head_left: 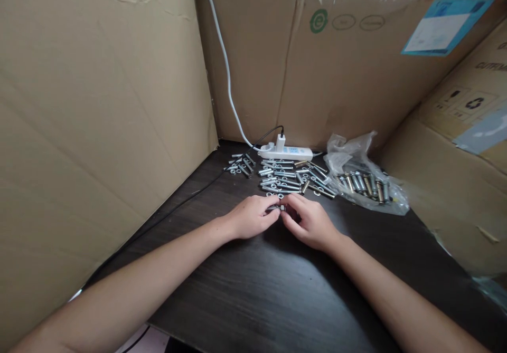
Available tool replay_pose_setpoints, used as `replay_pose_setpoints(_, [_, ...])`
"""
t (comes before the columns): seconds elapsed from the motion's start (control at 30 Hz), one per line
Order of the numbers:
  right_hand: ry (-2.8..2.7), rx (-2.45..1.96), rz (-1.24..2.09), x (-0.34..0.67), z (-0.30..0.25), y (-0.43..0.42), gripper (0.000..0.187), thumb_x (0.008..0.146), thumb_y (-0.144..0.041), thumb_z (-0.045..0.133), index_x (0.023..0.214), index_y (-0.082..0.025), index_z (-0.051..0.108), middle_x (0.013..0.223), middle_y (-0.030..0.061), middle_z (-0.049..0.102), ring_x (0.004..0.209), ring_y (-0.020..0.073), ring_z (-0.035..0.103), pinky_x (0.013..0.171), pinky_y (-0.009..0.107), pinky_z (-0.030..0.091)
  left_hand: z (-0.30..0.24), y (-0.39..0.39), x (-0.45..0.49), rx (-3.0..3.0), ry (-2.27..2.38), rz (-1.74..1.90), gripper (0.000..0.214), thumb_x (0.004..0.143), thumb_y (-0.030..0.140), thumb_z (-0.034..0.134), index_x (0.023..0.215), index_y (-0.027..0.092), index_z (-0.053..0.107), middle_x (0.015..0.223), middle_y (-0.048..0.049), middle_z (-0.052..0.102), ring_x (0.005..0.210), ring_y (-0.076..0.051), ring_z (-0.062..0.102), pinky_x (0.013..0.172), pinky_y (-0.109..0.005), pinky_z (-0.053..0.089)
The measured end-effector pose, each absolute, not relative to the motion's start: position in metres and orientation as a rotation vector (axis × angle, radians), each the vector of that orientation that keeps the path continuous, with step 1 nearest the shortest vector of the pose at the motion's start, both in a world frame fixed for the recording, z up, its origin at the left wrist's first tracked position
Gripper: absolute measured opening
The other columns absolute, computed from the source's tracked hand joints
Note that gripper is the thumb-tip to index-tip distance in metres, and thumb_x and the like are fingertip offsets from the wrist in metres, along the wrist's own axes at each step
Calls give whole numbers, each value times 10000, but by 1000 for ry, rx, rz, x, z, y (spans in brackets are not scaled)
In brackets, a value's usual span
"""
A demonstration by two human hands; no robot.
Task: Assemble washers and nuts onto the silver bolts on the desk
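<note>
Close together over the dark table, my left hand [253,217] and my right hand [311,221] meet at a small metal bolt [273,207]. My left fingers pinch its shank and hide most of it. At its right end a nut [282,207] shows, with my right thumb and fingertips closed around it. Just beyond my fingers lie loose washers [280,196] and rows of silvery bolts [281,188]. A few brass-coloured sleeves [304,186] lie among them.
A clear plastic bag [368,200] at the right holds several bolts with sleeves. Another small pile of bolts and washers [241,164] lies at the back left. Behind stands a white power strip [287,153]; a black cable [186,197] crosses the table's left side. Cardboard walls [253,57] surround it.
</note>
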State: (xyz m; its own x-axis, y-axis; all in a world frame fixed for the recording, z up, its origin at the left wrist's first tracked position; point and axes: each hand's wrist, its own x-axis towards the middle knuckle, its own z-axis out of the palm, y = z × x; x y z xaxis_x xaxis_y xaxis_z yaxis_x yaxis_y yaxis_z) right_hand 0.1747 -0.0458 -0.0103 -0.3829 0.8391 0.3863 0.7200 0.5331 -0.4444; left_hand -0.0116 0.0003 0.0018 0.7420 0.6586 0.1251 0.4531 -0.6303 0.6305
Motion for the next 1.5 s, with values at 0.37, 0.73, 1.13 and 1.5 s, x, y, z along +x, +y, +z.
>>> replay_pose_setpoints(0.37, [-1965,-1406,459,182,-27,-34,448,944,-419,311,572,-184,401,511,-19,432,489,107,389,511,239,274,-9,5,11,2509,815,598,99,846,237,435,840,183,517,717,9,558,634,-125,505,598,-222,355])
replay_pose_setpoints(0.73, [-1940,-1373,435,181,-22,-35,220,883,-341,426,721,-194,451,640,-15,508,584,126,460,576,231,340,-9,17,11,2444,758,568,127,852,269,430,844,182,521,652,29,514,564,-108,447,545,-215,329])
replay_pose_setpoints(1.13, [-1885,-1481,577,183,-29,-28,513,917,-486,339,509,-175,307,512,-33,255,478,83,261,478,247,187,-9,15,13,2496,773,522,116,847,254,427,822,180,512,700,5,565,600,-124,491,566,-226,329])
replay_pose_setpoints(1.5, [-1871,-1373,363,183,-23,-33,201,897,-341,427,766,-195,474,723,9,524,656,141,476,618,247,368,-10,23,14,2349,788,562,136,846,261,435,820,175,536,611,47,451,548,-96,391,529,-215,293])
